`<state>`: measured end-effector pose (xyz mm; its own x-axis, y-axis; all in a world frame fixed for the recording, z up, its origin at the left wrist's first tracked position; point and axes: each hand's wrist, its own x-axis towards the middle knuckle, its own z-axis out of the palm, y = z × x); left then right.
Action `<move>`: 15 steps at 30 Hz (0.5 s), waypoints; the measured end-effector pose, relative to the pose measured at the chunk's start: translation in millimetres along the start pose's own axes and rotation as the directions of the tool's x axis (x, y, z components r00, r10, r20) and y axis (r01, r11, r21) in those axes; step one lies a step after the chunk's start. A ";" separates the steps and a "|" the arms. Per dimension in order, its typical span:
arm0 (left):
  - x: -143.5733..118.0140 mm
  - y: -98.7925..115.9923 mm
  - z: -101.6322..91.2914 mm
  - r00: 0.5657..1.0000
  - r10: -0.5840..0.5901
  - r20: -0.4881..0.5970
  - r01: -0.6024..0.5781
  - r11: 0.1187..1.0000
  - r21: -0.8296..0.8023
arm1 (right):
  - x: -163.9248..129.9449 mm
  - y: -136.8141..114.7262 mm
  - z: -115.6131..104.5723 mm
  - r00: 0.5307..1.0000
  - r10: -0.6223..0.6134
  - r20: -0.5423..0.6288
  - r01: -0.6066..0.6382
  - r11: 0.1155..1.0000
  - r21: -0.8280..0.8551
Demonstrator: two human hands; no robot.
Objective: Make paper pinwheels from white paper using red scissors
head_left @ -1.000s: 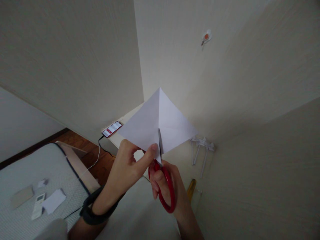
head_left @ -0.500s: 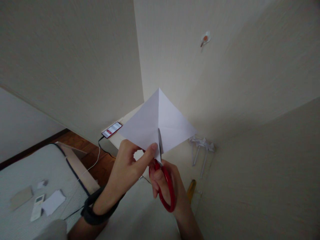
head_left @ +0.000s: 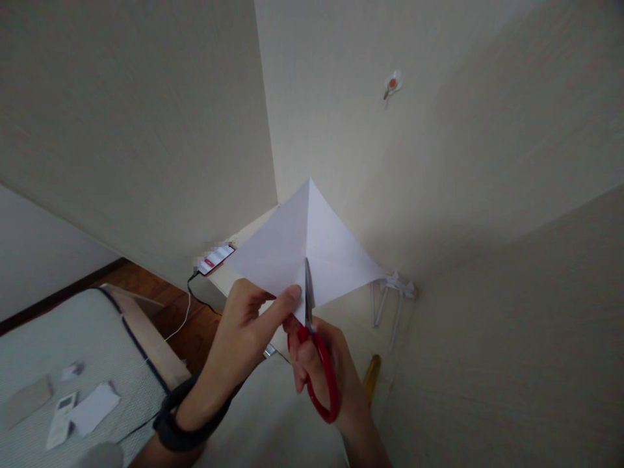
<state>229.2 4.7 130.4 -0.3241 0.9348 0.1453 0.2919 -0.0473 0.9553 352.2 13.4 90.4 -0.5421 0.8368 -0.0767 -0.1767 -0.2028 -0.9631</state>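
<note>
A white sheet of paper (head_left: 336, 250), creased down its middle, is held up with one corner pointing away from me. My left hand (head_left: 256, 318) pinches its near edge, thumb on top and fingers underneath. Red-handled scissors (head_left: 327, 383) are gripped in my right hand (head_left: 336, 364), with fingers through the loops. Their blades lie along the crease from the near corner, and the paper is slit there. The blades look nearly closed. Part of the right fingers is hidden behind the handles.
Behind the paper, a phone (head_left: 215, 259) on a cable lies on a pale tabletop (head_left: 258, 224). Folded white paper pieces (head_left: 397, 286) and a yellow object (head_left: 372, 377) are at the right. A bed (head_left: 92, 338) at left bears a white remote (head_left: 62, 419) and papers (head_left: 95, 408). Walls meet beyond.
The whole view has shifted slightly. The paper's right half bends down more beside the blades. Both hands keep their holds on the paper and scissors.
</note>
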 end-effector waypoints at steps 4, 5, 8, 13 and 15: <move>0.3 1.1 2.6 0.999 -0.036 0.021 0.037 0.997 -0.062 | 1.7 5.1 -1.8 1.000 0.013 -0.002 -0.013 0.999 0.049; 0.3 1.1 3.3 0.999 -0.040 0.018 0.041 0.997 -0.065 | 2.6 7.2 -2.1 1.000 0.019 -0.010 -0.018 0.997 0.071; 0.0 -0.3 4.6 0.999 -0.039 -0.032 0.038 0.999 -0.036 | 5.3 13.6 -1.5 0.997 0.068 -0.048 -0.059 0.982 0.178; -2.2 -4.9 4.7 0.989 -0.060 -0.132 0.060 0.998 -0.006 | 8.2 21.4 1.8 0.967 0.254 -0.033 -0.231 0.921 0.314; -2.8 -6.5 4.6 0.989 -0.068 -0.129 0.064 0.997 -0.035 | 8.6 25.6 2.0 0.977 0.212 -0.029 -0.193 0.931 0.311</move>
<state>232.4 4.0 122.6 -0.4565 0.8826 0.1124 0.2393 0.0002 0.9709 341.4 14.4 65.6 -0.5436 0.7891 -0.2862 -0.3152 -0.5079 -0.8017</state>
